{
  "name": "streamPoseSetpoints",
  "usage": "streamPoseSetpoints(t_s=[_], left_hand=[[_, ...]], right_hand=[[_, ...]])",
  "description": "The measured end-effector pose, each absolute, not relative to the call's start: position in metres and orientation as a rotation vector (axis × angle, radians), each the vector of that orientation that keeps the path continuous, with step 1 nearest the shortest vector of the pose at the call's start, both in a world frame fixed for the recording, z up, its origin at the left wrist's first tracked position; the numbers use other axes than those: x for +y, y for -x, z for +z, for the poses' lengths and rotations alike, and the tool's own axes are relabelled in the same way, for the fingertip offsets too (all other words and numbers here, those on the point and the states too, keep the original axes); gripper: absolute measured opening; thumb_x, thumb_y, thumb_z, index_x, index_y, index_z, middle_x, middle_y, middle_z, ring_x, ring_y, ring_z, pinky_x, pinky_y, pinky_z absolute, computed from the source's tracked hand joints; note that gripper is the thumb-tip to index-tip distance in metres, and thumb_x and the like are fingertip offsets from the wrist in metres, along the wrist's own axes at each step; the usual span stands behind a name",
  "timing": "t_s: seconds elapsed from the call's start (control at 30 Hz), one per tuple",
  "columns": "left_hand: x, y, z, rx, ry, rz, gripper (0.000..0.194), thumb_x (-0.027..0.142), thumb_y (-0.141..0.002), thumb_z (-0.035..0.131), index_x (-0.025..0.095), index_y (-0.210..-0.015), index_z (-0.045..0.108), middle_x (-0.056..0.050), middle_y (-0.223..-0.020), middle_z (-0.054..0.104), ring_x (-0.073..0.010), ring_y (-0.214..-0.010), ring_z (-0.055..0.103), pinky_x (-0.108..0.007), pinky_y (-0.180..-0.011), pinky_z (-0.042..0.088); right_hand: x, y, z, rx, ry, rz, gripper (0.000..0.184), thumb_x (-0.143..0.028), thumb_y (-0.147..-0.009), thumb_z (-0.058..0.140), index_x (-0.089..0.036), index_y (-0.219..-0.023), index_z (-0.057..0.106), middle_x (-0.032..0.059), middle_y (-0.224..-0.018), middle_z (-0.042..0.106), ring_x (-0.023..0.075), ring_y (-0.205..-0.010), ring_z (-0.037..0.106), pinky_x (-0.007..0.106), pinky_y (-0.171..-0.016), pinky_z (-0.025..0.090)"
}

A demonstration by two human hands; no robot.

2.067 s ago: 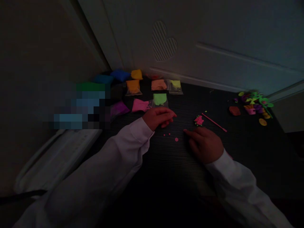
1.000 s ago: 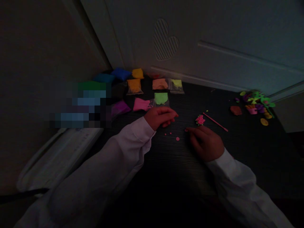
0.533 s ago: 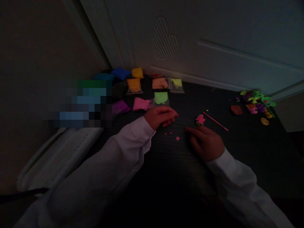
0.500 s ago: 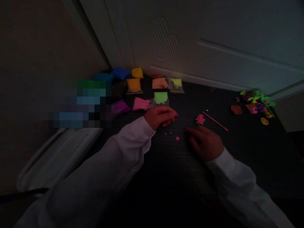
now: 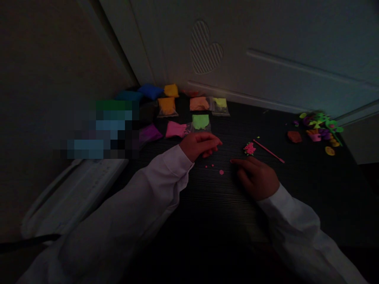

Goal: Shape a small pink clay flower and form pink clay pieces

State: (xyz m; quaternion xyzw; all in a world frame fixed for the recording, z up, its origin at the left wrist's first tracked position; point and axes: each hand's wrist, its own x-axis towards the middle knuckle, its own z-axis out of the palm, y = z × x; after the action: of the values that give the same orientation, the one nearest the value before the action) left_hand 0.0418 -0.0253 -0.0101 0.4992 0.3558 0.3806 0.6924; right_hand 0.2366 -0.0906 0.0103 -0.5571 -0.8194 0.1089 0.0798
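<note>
The scene is very dark. My left hand (image 5: 199,145) rests on the dark tabletop (image 5: 225,197) with its fingers curled and the tips pinched together; a speck of pink shows at the fingertips. My right hand (image 5: 256,178) lies knuckles-up, index finger stretched forward and pressed on the table, the other fingers curled. Between the two hands lie a small pink clay disc (image 5: 221,172) and two tinier pink dots (image 5: 209,166). Just beyond my right hand sit a small pink clay flower (image 5: 249,148) and a thin pink stick tool (image 5: 268,151).
Several small bags of coloured clay (image 5: 177,110) lie at the back left. A cluster of finished clay shapes (image 5: 319,130) and a brown lump (image 5: 294,136) sit at the back right. A white panelled wall (image 5: 266,51) backs the table. A pale object (image 5: 74,193) lies at left.
Hardly anything has moved. My right hand's index finger has shifted very slightly on the table; my left hand has stayed where it was.
</note>
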Motion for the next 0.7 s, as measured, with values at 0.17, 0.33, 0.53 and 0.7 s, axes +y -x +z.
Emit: streamPoseSetpoints(t_s=[0.17, 0.33, 0.53, 0.7], left_hand=[[-0.0251, -0.0422, -0.0109, 0.784, -1.125, 0.856, 0.017, 0.026, -0.068, 0.053, 0.011, -0.074, 0.058, 0.0, -0.059, 0.052, -0.0038, -0.044, 0.043, -0.017, -0.038, 0.03], [-0.025, -0.0423, -0.0117, 0.788, -1.124, 0.857, 0.017, 0.026, -0.067, 0.054, 0.012, -0.074, 0.058, 0.0, -0.059, 0.052, -0.0037, -0.044, 0.043, -0.017, -0.038, 0.03], [-0.0254, -0.0418, -0.011, 0.791, -1.127, 0.852, 0.017, 0.026, -0.068, 0.054, 0.011, -0.075, 0.058, 0.0, -0.059, 0.052, -0.0032, -0.043, 0.042, -0.017, -0.038, 0.03], [-0.025, -0.042, -0.0112, 0.79, -1.126, 0.856, 0.017, 0.026, -0.068, 0.054, 0.011, -0.074, 0.058, 0.0, -0.059, 0.053, -0.0036, -0.044, 0.043, -0.017, -0.038, 0.03]], right_hand=[[-0.089, -0.2372, 0.0105, -2.425, 1.669, 0.397, 0.028, -0.024, -0.076, 0.038, -0.022, -0.099, 0.054, 0.0026, -0.082, 0.058, 0.0144, -0.075, 0.053, 0.028, -0.069, 0.041], [-0.0865, -0.2409, 0.0097, -2.282, 1.666, 0.466, 0.028, -0.023, -0.076, 0.039, -0.02, -0.099, 0.054, 0.003, -0.089, 0.058, 0.013, -0.077, 0.054, 0.025, -0.069, 0.042], [-0.0864, -0.2408, 0.0091, -2.348, 1.673, 0.444, 0.026, -0.023, -0.075, 0.039, -0.022, -0.094, 0.057, 0.0029, -0.084, 0.058, 0.0135, -0.073, 0.054, 0.027, -0.067, 0.042], [-0.0869, -0.2413, 0.0086, -2.324, 1.651, 0.435, 0.026, -0.023, -0.075, 0.039, -0.021, -0.093, 0.057, 0.0023, -0.082, 0.058, 0.0125, -0.072, 0.054, 0.025, -0.066, 0.041]])
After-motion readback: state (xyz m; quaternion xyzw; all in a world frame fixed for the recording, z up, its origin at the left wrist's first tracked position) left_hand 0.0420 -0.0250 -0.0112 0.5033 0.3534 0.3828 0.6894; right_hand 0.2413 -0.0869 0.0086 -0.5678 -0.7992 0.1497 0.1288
